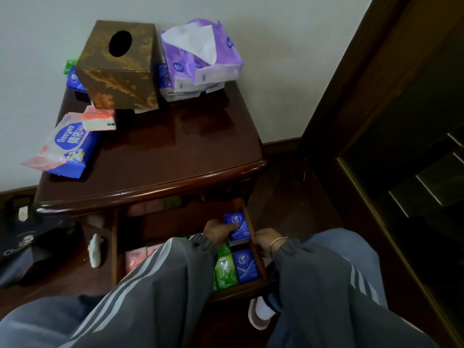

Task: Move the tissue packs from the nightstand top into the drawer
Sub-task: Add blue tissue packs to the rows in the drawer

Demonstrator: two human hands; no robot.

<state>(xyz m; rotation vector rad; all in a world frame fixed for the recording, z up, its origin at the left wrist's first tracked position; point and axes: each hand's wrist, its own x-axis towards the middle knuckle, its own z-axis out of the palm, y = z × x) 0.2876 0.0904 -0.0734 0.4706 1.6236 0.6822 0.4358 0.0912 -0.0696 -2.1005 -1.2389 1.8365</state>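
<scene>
- left hand (217, 231) pinches a blue tissue pack (237, 226), thumb on its front face, other fingers hidden behind it; the pack is upright and tilted a bit, down inside the open drawer (236, 291) at its far right corner
- right hand (265, 238) just right of the held pack, fingers curled onto the drawer's right wall and gripping the rim; thin bracelet (278, 241) on that wrist
- just nearer the camera than the grip: second blue pack (244, 266) standing against the right wall, green packs (226, 272) touching its left side
- farther left of the grip, partly under the grey striped sleeve (160, 270): pink packs (135, 257) in the drawer's left part
- above and beyond the grip: nightstand top (163, 151), packs still on it
- far end of the top, almost straight beyond the grip: opened purple pack (200, 59) with white tissue sticking out, sits on other packs
- left of that: brown tissue box (118, 69), tilted, resting on packs; small blue packs (74, 81) and a green one (70, 65) poke out behind its left side
- well left of the grip, at the top's left edge: big blue-and-pink Deeyeo pack (67, 146), a small pink pack (99, 120) lying on its far end
- floor left of the drawer: crumpled white tissue (95, 249), black bag (30, 242) beyond it
- below the right hand: slipper (261, 310), partly hidden by the knee
</scene>
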